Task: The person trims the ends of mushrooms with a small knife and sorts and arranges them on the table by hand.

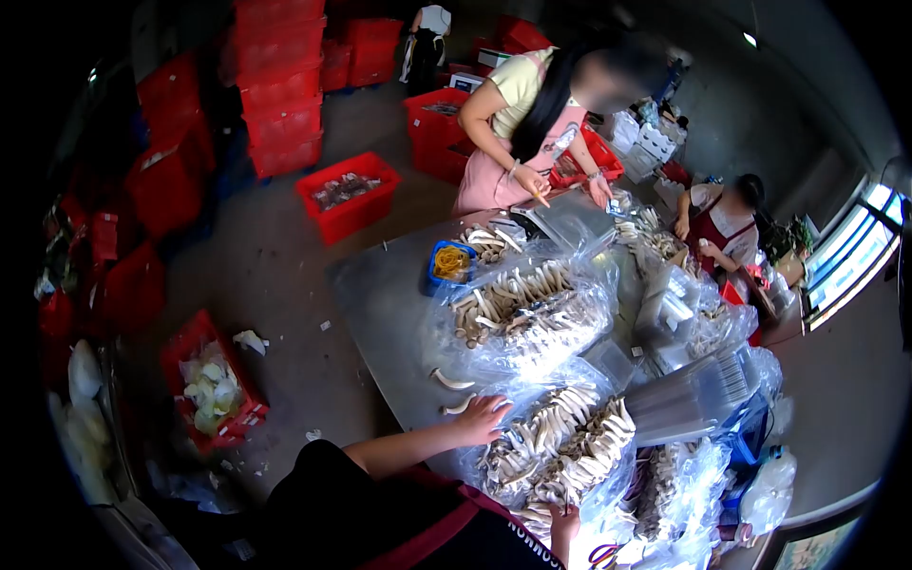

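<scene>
Long pale mushrooms [554, 435] lie in rows in an opened clear plastic bag [465, 465] on the metal table in front of me. My left hand [482, 420] rests at the left edge of this pile, palm down, its fingers apart and touching the bag's edge. Beside it lies a loose mushroom [452, 381] on bare metal. My right hand [563, 522] is at the pile's near end, its fingers closed around a mushroom, partly hidden. Farther off, a second opened bag holds more mushrooms [513, 299].
On the metal table [380, 304] stand a blue basket of yellow rubber bands [451, 263] and stacked clear plastic trays [689, 394]. A co-worker in a pink apron [532, 133] stands opposite; another person [727, 223] works at right. Red crates [350, 198] stand on the floor.
</scene>
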The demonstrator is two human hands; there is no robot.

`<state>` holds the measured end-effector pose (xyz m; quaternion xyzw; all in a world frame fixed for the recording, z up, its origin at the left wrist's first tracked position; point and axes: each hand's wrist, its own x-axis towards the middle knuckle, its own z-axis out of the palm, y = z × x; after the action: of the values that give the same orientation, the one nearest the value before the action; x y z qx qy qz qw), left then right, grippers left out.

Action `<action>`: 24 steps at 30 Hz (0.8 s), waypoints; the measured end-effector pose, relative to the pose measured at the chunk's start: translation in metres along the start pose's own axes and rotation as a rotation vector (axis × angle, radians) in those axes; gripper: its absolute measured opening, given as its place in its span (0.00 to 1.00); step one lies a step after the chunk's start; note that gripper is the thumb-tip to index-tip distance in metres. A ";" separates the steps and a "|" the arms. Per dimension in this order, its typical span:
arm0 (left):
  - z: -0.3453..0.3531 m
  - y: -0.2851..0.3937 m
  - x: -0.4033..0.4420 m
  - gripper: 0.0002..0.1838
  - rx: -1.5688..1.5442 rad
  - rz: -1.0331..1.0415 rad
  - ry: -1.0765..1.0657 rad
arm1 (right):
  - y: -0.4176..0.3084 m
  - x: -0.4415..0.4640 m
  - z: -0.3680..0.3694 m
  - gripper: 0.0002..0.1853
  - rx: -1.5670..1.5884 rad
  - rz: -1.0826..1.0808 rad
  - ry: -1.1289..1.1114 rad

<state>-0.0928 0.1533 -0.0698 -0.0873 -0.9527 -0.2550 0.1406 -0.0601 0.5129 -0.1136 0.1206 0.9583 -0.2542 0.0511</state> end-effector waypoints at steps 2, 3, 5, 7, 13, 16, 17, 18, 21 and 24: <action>0.003 0.005 -0.008 0.32 -0.028 -0.001 -0.006 | 0.009 0.007 0.006 0.26 0.181 0.004 0.061; 0.005 0.008 -0.012 0.31 -0.056 0.004 -0.020 | 0.013 0.012 0.006 0.27 0.117 0.043 0.010; 0.009 0.014 -0.020 0.29 -0.081 0.007 -0.033 | 0.017 0.016 0.012 0.28 0.247 -0.051 0.020; 0.008 0.023 -0.025 0.28 -0.080 0.019 -0.041 | 0.011 0.016 0.014 0.30 0.187 -0.125 0.026; 0.010 0.027 -0.032 0.22 -0.150 0.079 -0.055 | 0.024 0.035 0.033 0.28 0.148 -0.105 0.051; 0.010 0.024 -0.040 0.20 -0.249 0.099 -0.065 | 0.027 0.045 0.030 0.21 0.081 -0.125 0.050; 0.010 0.023 -0.042 0.20 -0.248 0.098 -0.067 | 0.026 0.048 0.030 0.21 0.074 -0.127 0.056; 0.008 0.022 -0.045 0.20 -0.284 0.082 -0.098 | 0.024 0.050 0.030 0.20 0.068 -0.127 0.063; 0.005 0.016 -0.049 0.19 -0.330 0.088 -0.150 | 0.021 0.043 0.030 0.19 0.043 -0.115 0.078; 0.002 0.014 -0.050 0.18 -0.361 0.153 -0.161 | -0.023 0.023 0.011 0.21 -0.038 -0.122 0.087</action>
<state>-0.0422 0.1617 -0.0804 -0.2035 -0.8903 -0.4021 0.0650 -0.0882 0.4924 -0.1157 0.0717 0.9698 -0.2329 -0.0037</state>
